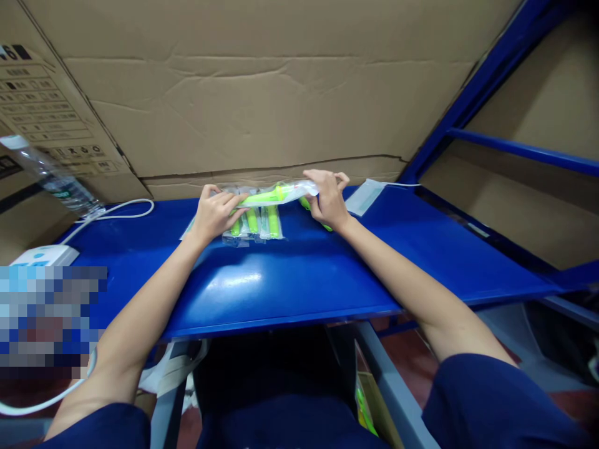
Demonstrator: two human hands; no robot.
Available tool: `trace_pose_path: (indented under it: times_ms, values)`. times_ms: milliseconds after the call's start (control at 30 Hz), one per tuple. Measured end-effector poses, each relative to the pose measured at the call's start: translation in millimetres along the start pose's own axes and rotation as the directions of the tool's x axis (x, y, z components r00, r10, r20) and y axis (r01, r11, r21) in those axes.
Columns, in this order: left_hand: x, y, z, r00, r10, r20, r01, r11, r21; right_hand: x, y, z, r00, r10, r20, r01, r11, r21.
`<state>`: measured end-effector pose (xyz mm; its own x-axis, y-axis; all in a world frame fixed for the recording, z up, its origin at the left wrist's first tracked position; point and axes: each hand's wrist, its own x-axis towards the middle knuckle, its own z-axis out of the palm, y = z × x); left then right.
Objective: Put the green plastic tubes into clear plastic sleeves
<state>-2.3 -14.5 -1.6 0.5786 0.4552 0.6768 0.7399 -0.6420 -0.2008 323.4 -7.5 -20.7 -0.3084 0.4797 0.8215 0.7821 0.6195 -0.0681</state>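
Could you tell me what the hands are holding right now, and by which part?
Both hands hold one clear-wrapped green item above the blue table: left hand at its left end, right hand at its right end.

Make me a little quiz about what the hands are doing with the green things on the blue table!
1. True or false: both hands hold the same clear packet with a green item inside.
2. What lies on the blue table under that packet? A) more green items in clear packets B) red cups C) scissors
3. Which hand is nearer the plastic bottle?

Key
1. True: the left hand and the right hand each grip one end.
2. A
3. The left hand.
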Motion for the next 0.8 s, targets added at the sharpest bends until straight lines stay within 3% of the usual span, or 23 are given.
trace_pose_path:
  times_ms: [100, 167, 267, 333, 400, 467, 533, 633, 800]
  values:
    - [0, 4, 2.7, 0.997, -0.051, -0.053, 0.052, 0.999, 0.006, 6, -9, -3, 0.986, 0.109, -0.126, -0.111, 0.994, -0.013]
    - [0, 6, 4.4, 0.992, -0.085, -0.090, 0.086, 0.996, 0.011, 8, -15, -2, 0.953, 0.217, -0.210, -0.216, 0.976, 0.027]
    - [-1, 8, 6.5, 0.982, -0.117, -0.151, 0.123, 0.992, 0.031, 9, -24, 5, 0.886, 0.395, -0.244, -0.342, 0.910, 0.234]
    - [-1, 10, 7.9, 0.973, -0.117, -0.200, 0.131, 0.990, 0.059, 8, -33, 12, 0.869, 0.485, -0.098, -0.391, 0.794, 0.465]
    - [0, 14, 9.5, 0.966, -0.103, -0.236, 0.126, 0.989, 0.082, 9, -45, 19, 0.858, 0.494, 0.139, -0.447, 0.586, 0.676]
    - [0, 19, 11.8, 0.967, -0.085, -0.239, 0.108, 0.991, 0.082, 10, -58, 23, 0.835, 0.445, 0.322, -0.495, 0.356, 0.792]
    - [1, 26, 14.6, 0.974, -0.070, -0.213, 0.086, 0.994, 0.065, 12, -70, 23, 0.814, 0.415, 0.406, -0.513, 0.187, 0.838]
    - [3, 40, 18.1, 0.982, -0.049, -0.182, 0.063, 0.996, 0.070, 14, -80, 17, 0.780, 0.443, 0.443, -0.518, 0.058, 0.854]
    - [5, 63, 16.3, 0.994, 0.015, -0.107, -0.004, 0.995, 0.101, 16, -77, 12, 0.732, 0.501, 0.463, -0.510, -0.048, 0.859]
